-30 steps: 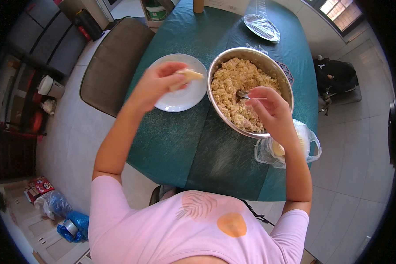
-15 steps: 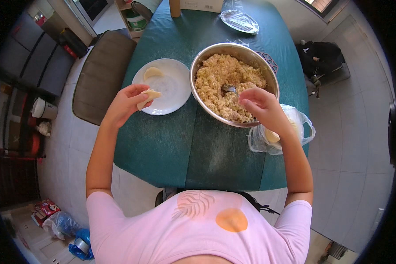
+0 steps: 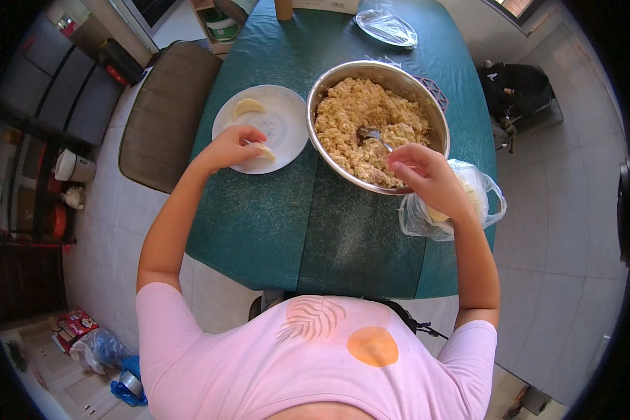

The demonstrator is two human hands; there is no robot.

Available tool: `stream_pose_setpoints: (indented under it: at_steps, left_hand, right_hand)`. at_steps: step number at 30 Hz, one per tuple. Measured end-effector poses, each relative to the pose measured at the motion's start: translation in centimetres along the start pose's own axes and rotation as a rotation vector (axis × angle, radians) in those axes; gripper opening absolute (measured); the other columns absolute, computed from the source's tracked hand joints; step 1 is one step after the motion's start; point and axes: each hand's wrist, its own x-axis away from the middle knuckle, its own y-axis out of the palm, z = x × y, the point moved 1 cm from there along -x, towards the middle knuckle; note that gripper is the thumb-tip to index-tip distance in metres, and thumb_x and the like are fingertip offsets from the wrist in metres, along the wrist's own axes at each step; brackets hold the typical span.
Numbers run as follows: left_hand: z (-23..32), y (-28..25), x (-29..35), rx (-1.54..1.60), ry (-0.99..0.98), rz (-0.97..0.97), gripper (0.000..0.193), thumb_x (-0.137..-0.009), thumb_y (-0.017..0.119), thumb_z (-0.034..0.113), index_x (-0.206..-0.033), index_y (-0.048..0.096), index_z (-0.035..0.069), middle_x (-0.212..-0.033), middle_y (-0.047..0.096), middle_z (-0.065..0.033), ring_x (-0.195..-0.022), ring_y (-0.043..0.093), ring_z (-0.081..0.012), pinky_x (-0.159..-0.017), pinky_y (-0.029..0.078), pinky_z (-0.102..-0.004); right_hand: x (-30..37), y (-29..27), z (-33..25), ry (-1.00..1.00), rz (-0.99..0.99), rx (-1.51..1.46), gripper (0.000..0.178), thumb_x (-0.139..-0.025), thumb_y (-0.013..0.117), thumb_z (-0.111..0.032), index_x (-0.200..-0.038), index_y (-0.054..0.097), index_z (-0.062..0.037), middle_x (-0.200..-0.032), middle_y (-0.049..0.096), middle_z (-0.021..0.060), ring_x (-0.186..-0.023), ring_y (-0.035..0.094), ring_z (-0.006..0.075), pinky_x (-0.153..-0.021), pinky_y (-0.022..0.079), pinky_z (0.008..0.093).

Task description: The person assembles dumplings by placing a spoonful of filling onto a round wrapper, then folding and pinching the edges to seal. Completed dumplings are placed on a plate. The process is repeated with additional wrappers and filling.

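Note:
My left hand [image 3: 238,146] pinches a folded dumpling [image 3: 262,153] at the near right part of a white plate [image 3: 220,131]. Another pale half-moon dumpling [image 3: 248,106] lies toward the plate's far side. To the right stands a large steel bowl [image 3: 313,140] of chopped yellowish-brown filling [image 3: 360,98]. A metal spoon [image 3: 369,133] rests with its head in the filling. Its handle runs up to the curled fingers of my right hand [image 3: 427,175], which closes on it above the bowl's near right rim; the handle's end is hidden.
A clear plastic bag [image 3: 416,220] with round pale wrappers sits right of the bowl, partly under my right forearm. A plastic-wrapped plate [image 3: 386,29] lies at the far end of the green-covered table [image 3: 357,238]. A padded bench [image 3: 164,119] stands left, a black bag [image 3: 518,87] right.
My left hand has moved right and lowered the dumpling onto the plate. My right hand has come slightly right and down to the spoon handle. The whole view has shifted slightly.

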Motion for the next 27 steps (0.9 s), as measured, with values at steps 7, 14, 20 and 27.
stream_pose_setpoints:
  at_steps: [7, 14, 20, 27]
  left_hand:
    - [0.6, 0.0, 0.8, -0.325, 0.157, 0.064, 0.038, -0.07, 0.07, 0.006, -0.107, 0.063, 0.003, -0.103, 0.064, -0.0085, -0.094, 0.061, -0.0189, -0.083, 0.049, -0.032]
    - [0.0, 0.2, 0.8, -0.317, 0.068, 0.0, 0.035, -0.071, 0.071, 0.007, -0.105, 0.063, 0.004, -0.098, 0.064, -0.0091, -0.089, 0.061, -0.0189, -0.081, 0.05, -0.0311]
    - [0.4, 0.5, 0.9, -0.275, 0.034, 0.048, 0.029, -0.081, 0.069, 0.014, -0.107, 0.063, 0.005, -0.103, 0.063, -0.0086, -0.093, 0.06, -0.0195, -0.081, 0.049, -0.0334]
    - [2.5, 1.5, 3.1, -0.351, 0.263, 0.307, 0.026, -0.084, 0.065, 0.016, -0.108, 0.063, 0.006, -0.114, 0.062, -0.0088, -0.104, 0.058, -0.0223, -0.085, 0.047, -0.034]
  right_hand:
    - [0.8, -1.0, -0.7, -0.029, 0.048, 0.055, 0.019, -0.091, 0.061, -0.013, -0.101, 0.062, 0.0019, -0.092, 0.066, 0.008, -0.086, 0.063, 0.0134, -0.079, 0.052, 0.0279]
    - [3.7, -6.7, 0.1, -0.189, 0.213, -0.002, 0.021, -0.09, 0.062, -0.015, -0.103, 0.063, 0.0015, -0.091, 0.067, 0.006, -0.083, 0.063, 0.0117, -0.075, 0.052, 0.0262]
    - [9.3, -10.6, 2.0, 0.075, 0.356, 0.293, 0.009, -0.086, 0.063, -0.005, -0.092, 0.067, 0.0011, -0.085, 0.067, 0.0084, -0.079, 0.064, 0.0145, -0.074, 0.054, 0.027]
    - [10.3, -7.7, 8.6, -0.272, 0.127, 1.016, 0.017, -0.075, 0.066, -0.002, -0.092, 0.064, -0.0049, -0.107, 0.061, 0.0098, -0.105, 0.056, 0.0275, -0.089, 0.047, 0.0355]
